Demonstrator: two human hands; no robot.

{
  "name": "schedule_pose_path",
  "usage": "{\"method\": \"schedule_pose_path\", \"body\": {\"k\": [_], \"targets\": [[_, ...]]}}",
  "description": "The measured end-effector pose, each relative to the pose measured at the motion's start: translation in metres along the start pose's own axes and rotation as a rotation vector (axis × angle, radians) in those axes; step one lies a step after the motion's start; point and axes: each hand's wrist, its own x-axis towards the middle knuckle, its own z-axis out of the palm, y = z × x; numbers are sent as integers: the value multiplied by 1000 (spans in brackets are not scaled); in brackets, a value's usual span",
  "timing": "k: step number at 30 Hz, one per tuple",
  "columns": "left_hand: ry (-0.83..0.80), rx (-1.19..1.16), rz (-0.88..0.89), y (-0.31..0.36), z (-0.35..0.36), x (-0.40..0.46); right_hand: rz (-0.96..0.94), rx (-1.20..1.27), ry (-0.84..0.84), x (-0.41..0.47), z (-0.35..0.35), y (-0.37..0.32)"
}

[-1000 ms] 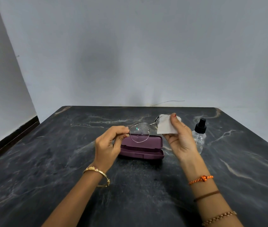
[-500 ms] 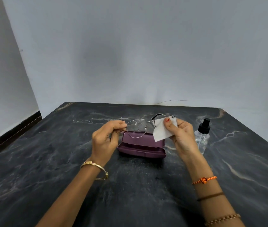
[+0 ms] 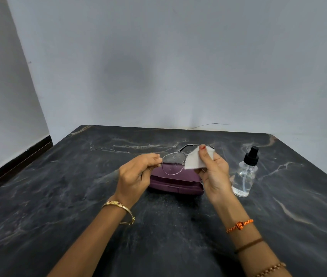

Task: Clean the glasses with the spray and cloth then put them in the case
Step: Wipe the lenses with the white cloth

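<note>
Item, nearest the camera: two bare forearms reaching forward over a dark marbled table. The left wrist carries a gold bangle; the right forearm carries an orange knotted thread, a brown band and a beaded bracelet. Item: left hand, fingers curled in, thumb and fingertips pinched on the left end of the glasses, which it holds up above the table. Item: the glasses, thin metal frame, one lens visible and speckled with droplets, the other lens covered by the cloth; the dark temple arms show behind the cloth. Item: right hand, closed around the pale grey cloth, thumb with red nail pressing it against the right side of the frame, remaining fingers folded behind the cloth. Item: purple case, lid closed, lying flat on the table directly below and behind the raised glasses, partly hidden by both hands. Item: clear spray bottle with black pump top, standing upright on the table just right of the right hand and near the end of the case, apart from it. Item, farthest: plain pale wall meeting the table's back edge, with a dark skirting strip along the left.
</note>
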Motion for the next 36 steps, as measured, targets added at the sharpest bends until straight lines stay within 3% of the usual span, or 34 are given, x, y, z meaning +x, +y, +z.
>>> {"method": "schedule_pose_path", "body": {"k": [5,8,14,22,27,36], "targets": [[115,-15,-106,-9,-4,3,-7,-88,-143,-2,-5,-10],[137,-17,-98,-9,-5,5,68,11,-101,0,-3,-12],[36,-13,16,-7,-3,1,243,466,75,-1,-2,-16],[-25,3,42,-3,2,-2,200,531,81,-3,6,-13],[-35,0,55,-1,5,-4,117,428,26,-2,2,-15],[41,-33,44,-6,-2,-1,39,-42,-124,0,-11,-26]]}}
